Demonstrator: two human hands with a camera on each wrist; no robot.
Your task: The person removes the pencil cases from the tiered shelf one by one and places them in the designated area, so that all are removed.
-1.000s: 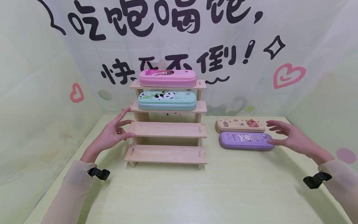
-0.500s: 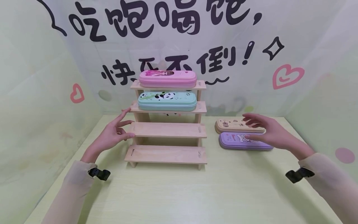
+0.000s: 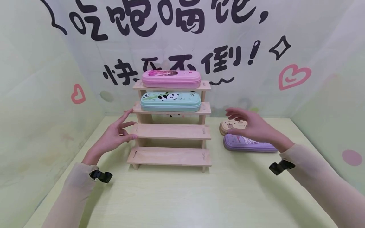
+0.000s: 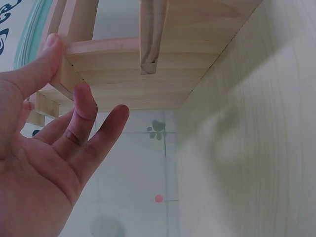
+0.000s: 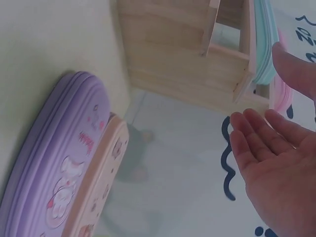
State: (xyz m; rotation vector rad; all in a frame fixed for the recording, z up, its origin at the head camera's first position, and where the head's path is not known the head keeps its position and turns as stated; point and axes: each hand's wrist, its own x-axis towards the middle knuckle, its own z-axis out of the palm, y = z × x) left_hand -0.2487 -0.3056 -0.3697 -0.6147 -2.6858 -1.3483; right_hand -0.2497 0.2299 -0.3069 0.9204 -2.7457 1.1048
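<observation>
My left hand [image 3: 112, 136] rests its thumb and forefinger against the left ends of a stepped wooden shelf rack [image 3: 171, 131]. In the left wrist view its other fingers extend loosely beside the wood. A pink pencil case [image 3: 182, 80] lies on the top tier, with a mint-green panda pencil case [image 3: 186, 104] one tier below. My right hand [image 3: 255, 127] hovers with nothing in it, fingers extended. It partly covers a beige pencil case [image 3: 226, 127] and a purple pencil case [image 3: 248, 147] in the head view. Those two lie side by side on the table, purple in front.
The pale wood-grain table [image 3: 182, 196] carries the rack and the loose pencil cases. A fabric backdrop [image 3: 245, 88] with large black characters stands close behind the rack, and side panels [image 3: 42, 126] flank the table.
My right hand has moved left, from the right end of the purple pencil case toward the rack. My left hand keeps its place on the rack, and the pencil cases stay put.
</observation>
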